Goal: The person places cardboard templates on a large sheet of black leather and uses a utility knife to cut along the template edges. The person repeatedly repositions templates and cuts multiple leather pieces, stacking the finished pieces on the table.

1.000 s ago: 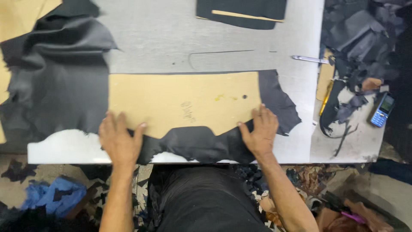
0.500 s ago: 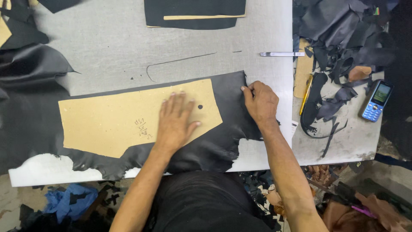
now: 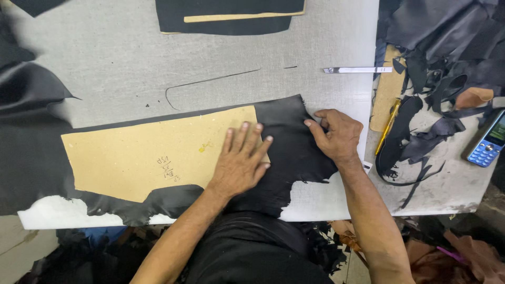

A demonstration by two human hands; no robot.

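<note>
Since half a second ago little has shifted — left hand (image 3: 241, 164) flat, released, pinning the tan cardboard pattern (image 3: 152, 155) while right hand (image 3: 336, 134) pinches the black leather (image 3: 294, 142) edge taut on the desk (image 3: 131, 58)

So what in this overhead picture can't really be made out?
- Black leather under the cardboard pattern: its shape there is covered, head view.
- Left hand lies flat on the pattern, hiding that corner.
- Right hand: fingertips curl at the leather's edge; grip unclear.
- Phone: cut by the right edge.
</note>
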